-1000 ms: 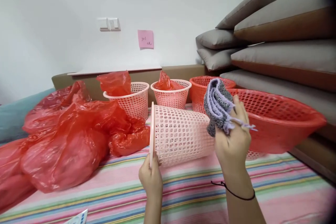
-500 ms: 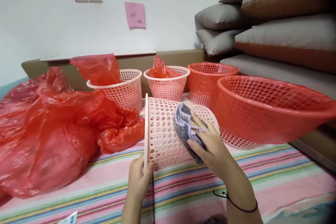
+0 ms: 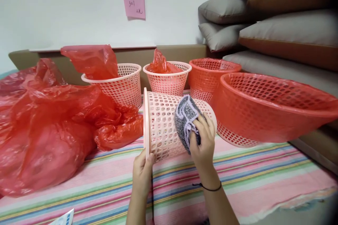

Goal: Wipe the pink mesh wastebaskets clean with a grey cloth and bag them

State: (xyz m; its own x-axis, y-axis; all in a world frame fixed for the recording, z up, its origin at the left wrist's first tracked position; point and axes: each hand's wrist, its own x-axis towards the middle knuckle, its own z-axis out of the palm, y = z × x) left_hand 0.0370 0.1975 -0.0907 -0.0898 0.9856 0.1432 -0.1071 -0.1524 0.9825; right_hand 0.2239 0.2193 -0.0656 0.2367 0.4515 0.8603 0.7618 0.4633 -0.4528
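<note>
A pink perforated plastic basket (image 3: 162, 123) lies tilted on its side in front of me, its rim toward the left. My left hand (image 3: 142, 170) grips the lower part of that rim, thumb on the outer side. A grey cleaning cloth with lilac edging (image 3: 186, 112) is bunched in my right hand (image 3: 204, 139). The cloth presses against the basket's side wall, nearer its base. Part of the cloth is hidden behind my fingers.
Behind stand two pink baskets (image 3: 137, 84) (image 3: 169, 85) with red plastic bags in them. Two red-bag-lined baskets (image 3: 203, 77) (image 3: 264, 123) stand to the right. A heap of red plastic bags (image 3: 52, 130) spreads at left. Grey cushions (image 3: 287, 35) are stacked at right. Striped cloth (image 3: 105, 179) covers the surface.
My right hand has shifted a little left and turned more upright, its fingers now bunched into the cloth. The left hand keeps its hold on the rim. The view has tipped slightly downward.
</note>
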